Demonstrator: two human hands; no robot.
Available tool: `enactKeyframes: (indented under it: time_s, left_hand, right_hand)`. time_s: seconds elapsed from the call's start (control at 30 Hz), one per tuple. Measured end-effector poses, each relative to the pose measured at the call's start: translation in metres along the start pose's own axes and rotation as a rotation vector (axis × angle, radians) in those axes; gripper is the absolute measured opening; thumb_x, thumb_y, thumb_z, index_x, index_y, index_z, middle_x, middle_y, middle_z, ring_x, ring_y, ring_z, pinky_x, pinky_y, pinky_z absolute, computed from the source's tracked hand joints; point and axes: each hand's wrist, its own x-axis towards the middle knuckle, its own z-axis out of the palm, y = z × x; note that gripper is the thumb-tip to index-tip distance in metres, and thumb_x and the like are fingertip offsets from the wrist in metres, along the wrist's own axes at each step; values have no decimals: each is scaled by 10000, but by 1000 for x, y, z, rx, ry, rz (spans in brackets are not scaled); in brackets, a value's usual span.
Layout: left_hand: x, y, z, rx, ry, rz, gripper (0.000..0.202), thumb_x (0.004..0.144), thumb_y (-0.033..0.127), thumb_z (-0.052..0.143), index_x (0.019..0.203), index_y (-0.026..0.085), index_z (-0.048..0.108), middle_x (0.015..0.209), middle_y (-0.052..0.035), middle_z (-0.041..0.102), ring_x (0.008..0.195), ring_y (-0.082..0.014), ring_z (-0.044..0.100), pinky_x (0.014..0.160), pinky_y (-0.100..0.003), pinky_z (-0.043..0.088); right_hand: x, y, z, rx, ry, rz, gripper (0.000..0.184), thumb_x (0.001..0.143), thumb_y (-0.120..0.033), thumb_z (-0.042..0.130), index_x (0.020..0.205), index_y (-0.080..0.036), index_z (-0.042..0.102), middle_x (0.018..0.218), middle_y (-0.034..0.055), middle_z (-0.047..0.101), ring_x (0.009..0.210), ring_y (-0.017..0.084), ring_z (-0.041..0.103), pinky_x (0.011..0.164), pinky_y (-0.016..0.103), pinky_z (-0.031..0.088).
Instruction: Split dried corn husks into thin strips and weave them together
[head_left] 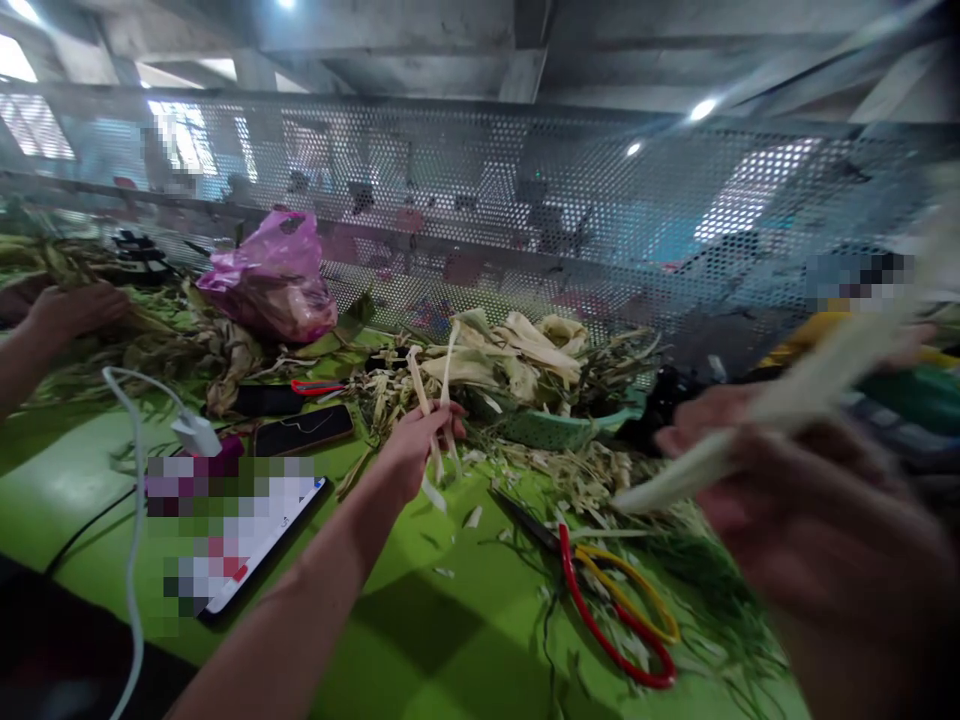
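Observation:
My left hand [416,445] reaches over the green table, its fingers pinched around narrow pale strips of dried husk [421,385], which look like corn husk. Close to the camera on the right, my right hand [832,510] is blurred. A long, pale husk strip [814,385] runs through its closed fingers and slants up to the right. Beyond my left hand, a heap of husks [525,350] fills a light green basket [559,430]. Scissors with red and yellow handles [570,540] lie between my hands, blades slightly apart, among husk scraps.
A lit phone [262,550], a dark phone [304,430] and a white charger with cable [196,432] lie left. Behind them sits a pink plastic bag [274,280]. Another person's hands [75,305] handle husks far left. A perforated metal screen [465,190] borders the table's back.

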Motion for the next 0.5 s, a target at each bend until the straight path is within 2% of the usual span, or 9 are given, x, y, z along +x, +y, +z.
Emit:
enactKeyframes:
  time_s: [0.03,0.1,0.17,0.23,0.37,0.43,0.5]
  left_hand:
    - [-3,1,2,1,-48,-4,204,728,296,637,838,125,637,634,-22,612,567,-93,536,524,-203,369]
    - [-9,1,8,-48,-134,-45,188,742,283,633,866,142,623,676,-28,621,639,-118,580,592,-222,423]
    - [-14,0,14,-126,-202,-126,163,741,270,639,855,157,610,673,-15,598,653,-129,591,642,-257,460]
    - [-16,-3,18,-157,-246,-184,165,737,276,651,844,156,610,651,0,563,598,-105,557,611,-247,455]
    - [-20,-7,23,-109,-247,-220,258,720,354,682,827,126,626,660,10,528,491,-35,405,483,-183,337]
    - [-22,-6,25,-60,-261,-210,291,703,375,698,831,124,625,668,18,522,464,-17,330,461,-182,286]
    - [-23,-5,25,30,-279,-179,295,669,338,731,850,135,620,678,25,531,475,-17,330,467,-183,264]
  right_hand:
    - [-1,5,12,26,20,79,210,659,-374,745,840,-301,668,708,-3,620,438,103,426,421,279,392]
    - [-2,21,36,76,-9,202,276,574,-331,806,806,-246,682,705,-7,636,517,113,505,490,257,445]
    - [-1,41,56,77,-88,273,294,578,-317,808,825,-213,690,766,6,672,660,146,585,622,266,489]
    - [0,59,68,61,-185,323,307,609,-333,789,863,-190,693,826,24,699,746,179,620,719,300,500]
    - [2,80,72,56,-274,355,414,631,-374,762,994,-191,678,980,53,709,928,253,631,866,382,475]
    - [2,82,70,53,-274,350,435,634,-386,756,1015,-194,674,1005,54,706,966,263,622,888,389,465]
    - [2,82,68,44,-273,352,431,650,-403,738,1021,-191,676,1002,54,707,961,261,621,885,386,465]
